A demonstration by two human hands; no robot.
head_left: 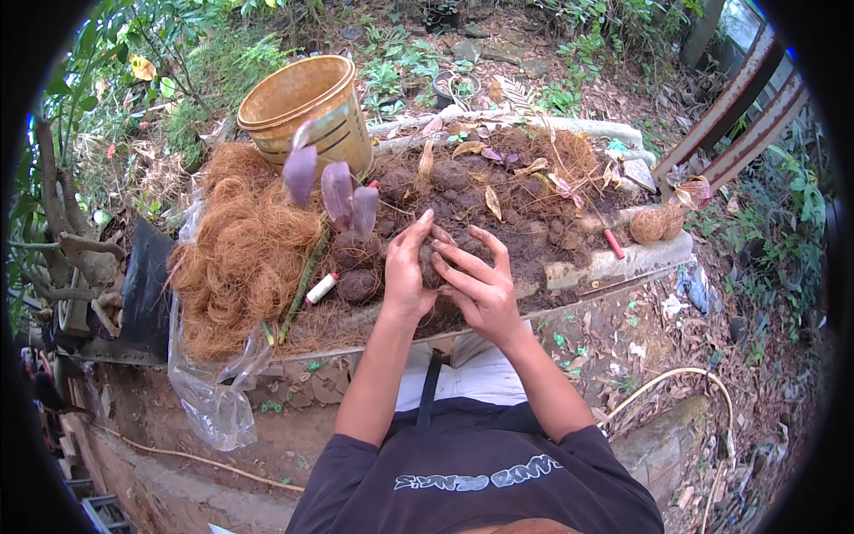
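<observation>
- While cupped between left hand and right hand, dark rounded soil clump grasped by both.
- Best pressed evenly, turning, above brown soil heap.

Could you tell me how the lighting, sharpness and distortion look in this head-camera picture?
Head view: soft, even daylight, no hard shadows or glare; the two bare hands cupping a dark clump of soil are fairly sharp; the round woven tan basket looks slightly washed out; fisheye bending curves the grey concrete ledge, with a black vignette at the rim.
</observation>
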